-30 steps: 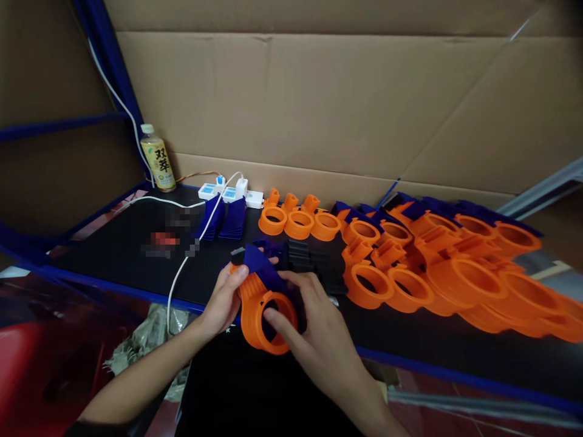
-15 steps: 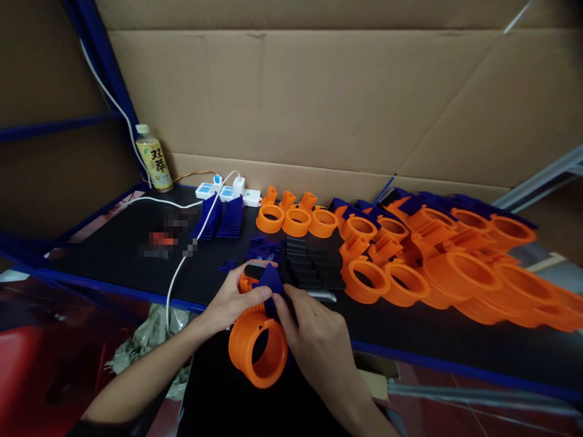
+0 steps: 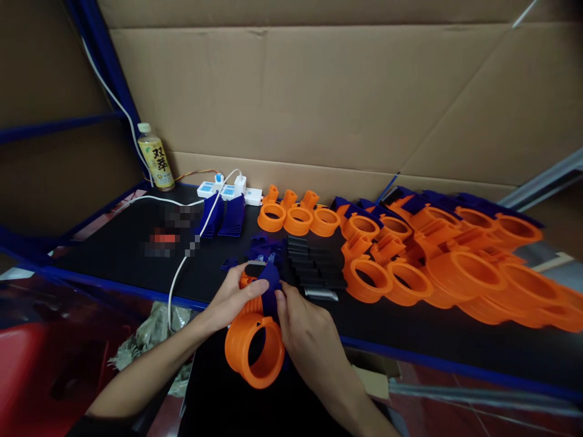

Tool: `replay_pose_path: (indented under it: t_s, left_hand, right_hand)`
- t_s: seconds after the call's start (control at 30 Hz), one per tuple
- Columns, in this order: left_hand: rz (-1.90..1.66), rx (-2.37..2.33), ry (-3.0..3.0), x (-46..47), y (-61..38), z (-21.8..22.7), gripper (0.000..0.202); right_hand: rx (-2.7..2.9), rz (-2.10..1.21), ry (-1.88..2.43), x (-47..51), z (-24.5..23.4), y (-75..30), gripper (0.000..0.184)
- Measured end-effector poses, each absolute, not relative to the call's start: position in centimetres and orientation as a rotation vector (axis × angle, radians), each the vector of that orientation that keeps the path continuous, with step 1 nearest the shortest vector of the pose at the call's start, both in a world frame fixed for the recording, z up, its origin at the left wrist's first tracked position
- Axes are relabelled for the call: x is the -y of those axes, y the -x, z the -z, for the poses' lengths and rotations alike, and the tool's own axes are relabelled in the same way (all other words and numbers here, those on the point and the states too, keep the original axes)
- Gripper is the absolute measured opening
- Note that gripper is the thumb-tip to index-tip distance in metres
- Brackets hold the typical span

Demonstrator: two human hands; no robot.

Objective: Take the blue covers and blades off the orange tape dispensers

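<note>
Both my hands grip one orange plastic ring part (image 3: 253, 349) with a dark blue piece (image 3: 271, 285) fitted on its top. My left hand (image 3: 231, 300) is closed on the part's left side, thumb over the blue piece. My right hand (image 3: 304, 331) is closed on its right side, fingers pressing the blue piece. The ring's opening faces me, just in front of the black table's blue front edge (image 3: 136, 291).
Many orange ring parts (image 3: 455, 267) cover the table's right half, three more (image 3: 298, 220) sit near the back. Black flat pieces (image 3: 314, 267) and blue pieces (image 3: 223, 218) lie behind my hands. A power strip (image 3: 228, 192) with white cable and a drink bottle (image 3: 156, 156) stand back left. Cardboard lines the wall.
The orange ring has been turned and lowered toward me, its opening now facing me. My hands shifted up onto the blue piece at its top.
</note>
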State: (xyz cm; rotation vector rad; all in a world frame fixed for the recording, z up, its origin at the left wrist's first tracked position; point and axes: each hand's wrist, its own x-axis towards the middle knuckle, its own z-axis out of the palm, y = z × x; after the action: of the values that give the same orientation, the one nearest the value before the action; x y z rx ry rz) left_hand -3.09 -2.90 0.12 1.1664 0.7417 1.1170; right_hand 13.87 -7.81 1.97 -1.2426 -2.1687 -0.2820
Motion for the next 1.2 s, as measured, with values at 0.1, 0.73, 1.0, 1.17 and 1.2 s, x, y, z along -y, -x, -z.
replay_pose_path:
  t_s: [0.1, 0.73, 1.0, 1.17, 1.2]
  left_hand:
    - [-1.102, -0.721, -1.146, 3.0, 3.1, -0.2, 0.034]
    - [-1.222, -0.446, -0.643, 2.6, 3.4, -0.7, 0.050]
    - [-1.216, -0.500, -0.662, 2.2, 3.6, -0.2, 0.055]
    - [-1.241, -0.515, -0.625, 2.4, 3.4, -0.8, 0.054]
    - [-1.225, -0.517, -0.634, 2.4, 3.3, -0.7, 0.054]
  right_hand:
    - [2.149, 0.298, 1.237, 8.0, -1.6, -13.8, 0.026]
    - [1.770, -0.382, 1.398, 3.9, -6.5, -16.6, 0.030]
    - [2.095, -0.313, 1.309, -2.5, -12.5, -14.4, 0.022]
    - [2.087, -0.475, 1.456, -8.5, -13.7, -11.4, 0.026]
    - [2.099, -0.534, 1.495, -10.0, -13.5, -10.9, 0.025]
